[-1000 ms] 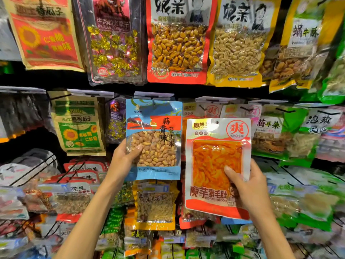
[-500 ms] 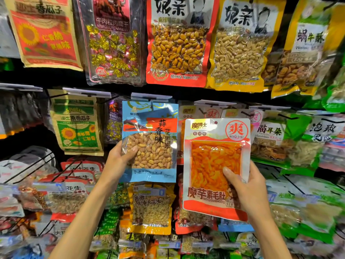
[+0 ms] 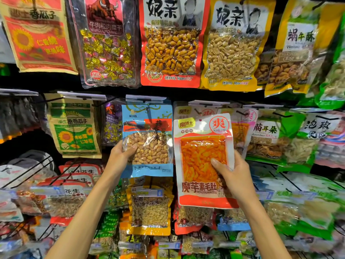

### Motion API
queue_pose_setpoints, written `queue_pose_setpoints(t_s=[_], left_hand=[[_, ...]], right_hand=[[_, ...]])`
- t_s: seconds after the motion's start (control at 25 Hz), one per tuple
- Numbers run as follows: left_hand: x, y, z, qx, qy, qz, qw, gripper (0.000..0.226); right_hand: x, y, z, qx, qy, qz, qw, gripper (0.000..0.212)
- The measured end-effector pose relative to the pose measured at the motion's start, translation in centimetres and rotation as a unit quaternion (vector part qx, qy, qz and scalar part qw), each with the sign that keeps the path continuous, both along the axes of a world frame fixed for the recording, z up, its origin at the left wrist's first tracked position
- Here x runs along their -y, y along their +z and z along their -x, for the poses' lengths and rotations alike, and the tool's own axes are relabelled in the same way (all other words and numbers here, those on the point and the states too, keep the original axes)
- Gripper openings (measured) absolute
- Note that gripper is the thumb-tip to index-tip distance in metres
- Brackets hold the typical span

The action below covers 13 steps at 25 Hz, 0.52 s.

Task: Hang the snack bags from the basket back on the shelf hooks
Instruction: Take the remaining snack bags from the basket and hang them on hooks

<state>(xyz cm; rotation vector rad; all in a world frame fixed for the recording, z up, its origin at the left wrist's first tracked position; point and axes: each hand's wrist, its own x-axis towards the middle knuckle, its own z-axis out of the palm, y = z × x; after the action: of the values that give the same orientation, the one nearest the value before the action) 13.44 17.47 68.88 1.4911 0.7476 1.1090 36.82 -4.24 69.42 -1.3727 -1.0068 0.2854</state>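
My left hand grips the left edge of a blue peanut bag, thumb on its clear window. The bag's top sits just under a hook with a clear price tag in the middle row. My right hand holds a white and red bag of orange konjac strips, thumb on the front. This bag is held in front of matching bags hanging on the hook behind it. The basket is out of view.
Hooks crowded with hanging bags fill the shelf: red and yellow peanut bags above, a green sunflower seed bag at left, green bags at right. More bags hang on lower hooks.
Both hands have edged the bags a little higher and closer to the middle-row hooks. The grips are unchanged.
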Motion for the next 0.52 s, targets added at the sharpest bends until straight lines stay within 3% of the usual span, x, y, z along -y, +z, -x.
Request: queue_pose_setpoints(t_s=[0.32, 0.52], left_hand=[[-1.9, 0.6, -2.1, -0.024, 0.015, 0.011, 1.0, 0.026], [-2.5, -0.5, -2.4, -0.014, 0.016, 0.014, 1.0, 0.048]], right_hand=[[-2.9, 1.6, -1.2, -0.038, 0.013, -0.031, 0.999, 0.021], [-3.6, 1.7, -1.7, -0.032, 0.007, -0.017, 0.999, 0.018]])
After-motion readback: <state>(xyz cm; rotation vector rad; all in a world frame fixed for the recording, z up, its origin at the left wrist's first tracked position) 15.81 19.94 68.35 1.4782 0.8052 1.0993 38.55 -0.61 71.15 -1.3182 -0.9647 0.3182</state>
